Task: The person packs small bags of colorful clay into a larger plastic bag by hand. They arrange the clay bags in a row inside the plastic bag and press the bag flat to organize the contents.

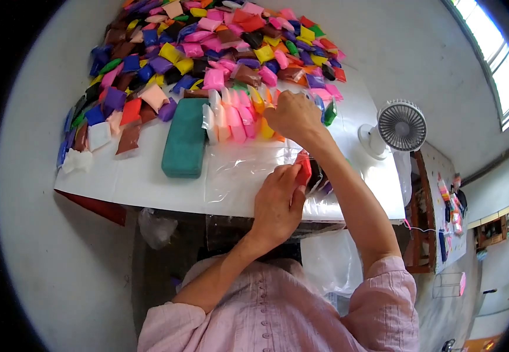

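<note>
Red packet [304, 166] sits pinched in left fingers [287, 175]; right fingers [275, 114] touch packet row [237, 117], grip unclear.

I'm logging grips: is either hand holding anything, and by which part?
The left hand pinches a red packet by its near end. The right hand touches the row of packets; whether it grips one cannot be told.

The small packets [207, 53], incl. the red packet [304, 167], are wrapped in glossy plastic film. The teal case [184, 138] is finished matt, approx. cloth-like. The table top [131, 182] is seen smooth and white; the fan [401, 126] is moulded in plastic.
</note>
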{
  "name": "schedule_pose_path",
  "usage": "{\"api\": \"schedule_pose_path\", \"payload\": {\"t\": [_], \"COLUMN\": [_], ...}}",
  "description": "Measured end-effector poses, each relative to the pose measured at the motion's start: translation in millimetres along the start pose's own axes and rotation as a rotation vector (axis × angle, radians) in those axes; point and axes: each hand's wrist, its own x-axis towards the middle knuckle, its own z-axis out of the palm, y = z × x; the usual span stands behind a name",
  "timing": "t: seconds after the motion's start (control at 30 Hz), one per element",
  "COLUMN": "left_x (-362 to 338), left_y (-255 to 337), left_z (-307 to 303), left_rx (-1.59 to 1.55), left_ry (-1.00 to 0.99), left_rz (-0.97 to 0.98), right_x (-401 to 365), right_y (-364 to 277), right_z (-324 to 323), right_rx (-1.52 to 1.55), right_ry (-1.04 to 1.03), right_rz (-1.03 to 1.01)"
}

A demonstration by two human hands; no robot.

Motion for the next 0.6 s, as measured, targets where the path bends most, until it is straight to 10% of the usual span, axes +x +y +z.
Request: {"api": "schedule_pose_path", "payload": {"t": [0.6], "left_x": [0], "left_y": [-2], "left_z": [-1], "left_rx": [-0.085], "left_ry": [-0.037], "left_rz": [-0.061], "right_x": [2], "right_y": [-4], "right_z": [13], "right_rx": [-0.108], "right_ry": [0.055], "right_rz": [0.002]}}
